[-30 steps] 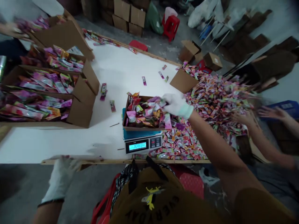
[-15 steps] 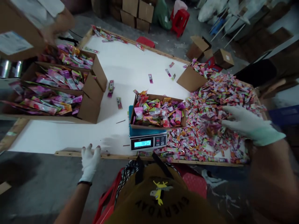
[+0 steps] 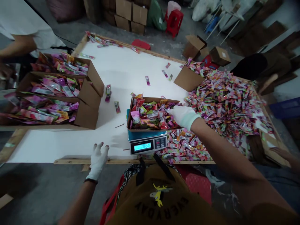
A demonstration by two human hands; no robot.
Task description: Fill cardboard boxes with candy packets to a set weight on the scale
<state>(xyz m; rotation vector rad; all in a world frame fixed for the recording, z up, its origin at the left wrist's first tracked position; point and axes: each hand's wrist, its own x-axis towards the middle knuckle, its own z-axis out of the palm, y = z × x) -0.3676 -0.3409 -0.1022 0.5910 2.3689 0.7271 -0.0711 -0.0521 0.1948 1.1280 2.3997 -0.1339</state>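
A shallow cardboard box of small colourful packets [image 3: 152, 115] rests on a digital scale [image 3: 148, 145] with a lit display. My right hand [image 3: 184, 116], in a white glove with a pale green cuff, is at the box's right end. Its fingertips point down to the packets, closed on something I cannot make out. My left hand [image 3: 98, 158], gloved with bare fingertips, hovers at the table's front edge, left of the scale, fingers apart and holding nothing. A large heap of loose packets [image 3: 225, 100] spreads over the table's right side.
Filled cardboard boxes [image 3: 87, 114] stand on the left of the white table [image 3: 117, 68]. Several loose packets lie mid-table. A tilted carton [image 3: 189, 78] borders the heap. At left is a person's arm [image 3: 21, 45]; another hand touches a box [image 3: 269, 148] at lower right.
My right hand has moved left from above the heap to the box on the scale. The co-worker's raised carton at left is gone from view. A box has appeared at lower right.
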